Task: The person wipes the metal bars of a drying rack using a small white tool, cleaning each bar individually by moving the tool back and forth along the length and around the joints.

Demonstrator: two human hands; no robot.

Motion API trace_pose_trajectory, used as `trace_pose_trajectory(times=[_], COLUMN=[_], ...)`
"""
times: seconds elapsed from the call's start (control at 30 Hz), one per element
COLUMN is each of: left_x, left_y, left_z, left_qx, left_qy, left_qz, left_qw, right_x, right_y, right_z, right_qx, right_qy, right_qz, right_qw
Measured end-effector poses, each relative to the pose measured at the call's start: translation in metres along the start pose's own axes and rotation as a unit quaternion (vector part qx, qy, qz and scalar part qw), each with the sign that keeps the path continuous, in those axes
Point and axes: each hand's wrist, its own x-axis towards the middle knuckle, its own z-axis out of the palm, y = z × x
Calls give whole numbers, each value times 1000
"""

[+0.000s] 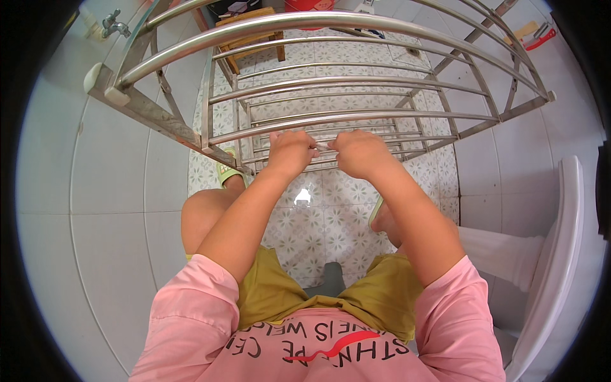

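Observation:
A stainless steel rack (334,82) with several tiers of round tube rails spans the space before me. In front of its lower rails, my left hand (292,149) and my right hand (361,152) are close together, knuckles up and fingers curled. Between the fingertips is a small pale piece (323,147), which both hands appear to pinch. What it is cannot be made out, as the fingers cover most of it. A rail of the rack passes just beyond the left knuckles; contact with it is not clear.
Left, a metal tap (114,25) juts from the tiled wall. Behind the rack are a wooden stool (248,36) and a red bucket (309,5). A white washbasin (556,267) stands close on the right. A red-handled tool (541,39) hangs far right. Patterned tile floor (305,234) lies below.

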Motion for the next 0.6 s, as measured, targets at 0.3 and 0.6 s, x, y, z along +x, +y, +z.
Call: trace_pose_trajectory(times=[0.3,0.6], left_x=[-2,-1], left_y=[-1,-3], left_z=[0,2], left_qx=[-8,-10], left_qy=[15,14], left_qz=[8,1], left_qw=[1000,1000], right_x=[-9,-10], right_y=[22,9], right_z=[-5,-16], right_qx=[-39,-46], right_qy=[60,-16], right_qz=[46,89], right_qw=[996,995])
